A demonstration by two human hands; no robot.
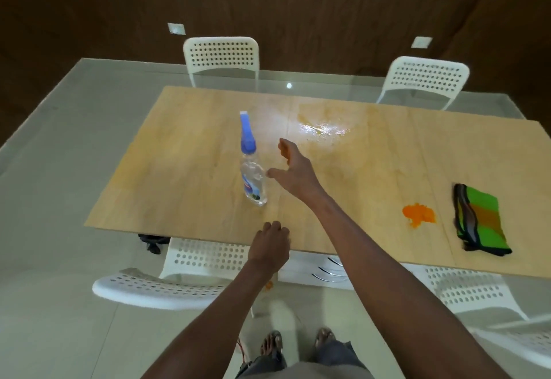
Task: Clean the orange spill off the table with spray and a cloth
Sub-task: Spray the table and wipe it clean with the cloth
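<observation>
At the bottom centre of the frame the person's sandalled feet (298,344) stand on pale floor tiles, and both bare forearms reach up into the picture from there. Just above, a white perforated chair (167,284) sits at lower left, tucked partly under the near edge of the wooden table (193,175).

The left hand (269,243) rests at that near edge, low centre, fingers curled loosely inward and holding nothing. Further in, at mid frame, the right hand (293,169) hovers over the tabletop with thumb and fingers spread wide, empty; its thumb tip is just beside the spray bottle (252,166), though whether it touches cannot be told. One fingertip carries an orange tint.

The spray bottle stands upright left of centre: clear body with clear liquid, a blue-and-red label low on it, blue trigger head with a white nozzle tip.

At right, the orange spill (419,213) is a small, bright, ragged-edged blotch on the wood (powdery or pasty, hard to say). Just beside it, nearer the right edge, lies a folded cloth (477,219), green and brown bands with dark borders.

Beyond the right hand a wet, shiny patch (323,129) with faint yellowish smears glints in the upper centre. Two more white chairs (222,56) stand at the table's far side.
</observation>
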